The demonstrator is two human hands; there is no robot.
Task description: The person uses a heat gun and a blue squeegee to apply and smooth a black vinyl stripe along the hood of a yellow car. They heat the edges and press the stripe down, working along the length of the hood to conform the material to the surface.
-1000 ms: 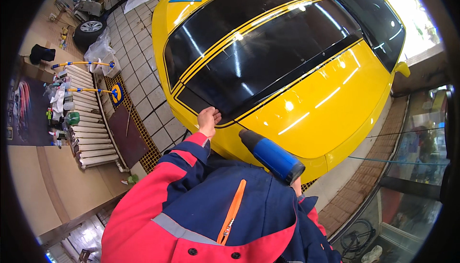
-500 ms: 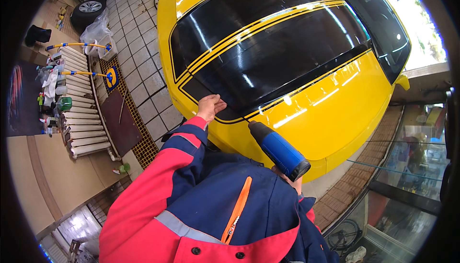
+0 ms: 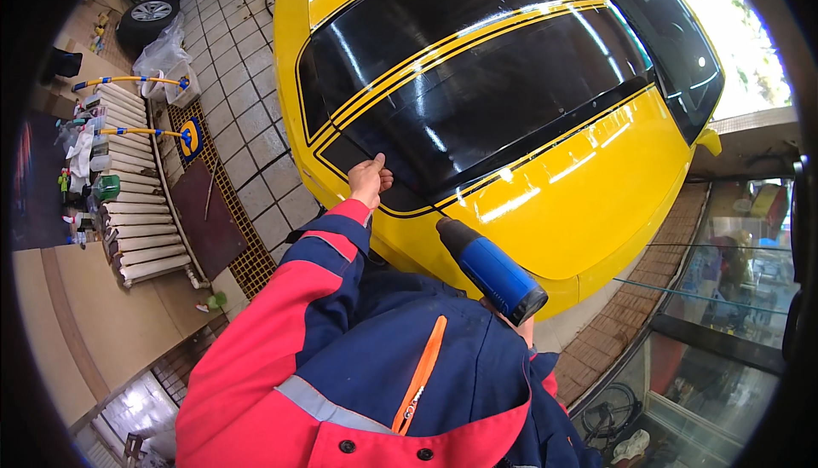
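While tiled floor (image 3: 243,140) ran between the yellow car (image 3: 588,212) and the white radiator (image 3: 145,238), glass panes (image 3: 724,289) stood off the car's other side. Over the near edge of the black panel (image 3: 511,101), the left hand (image 3: 368,180) had its fingers curled; I couldn't tell whether they pinched anything. The right hand (image 3: 521,329), mostly hidden, gripped the blue heat gun (image 3: 496,274), which sat apart from the left hand, to its right, nozzle near the panel's corner.

The pale tiled floor (image 3: 241,132) before me bears a yellow car (image 3: 588,182), a whitish tub (image 3: 187,91) and a maroon board (image 3: 200,228).
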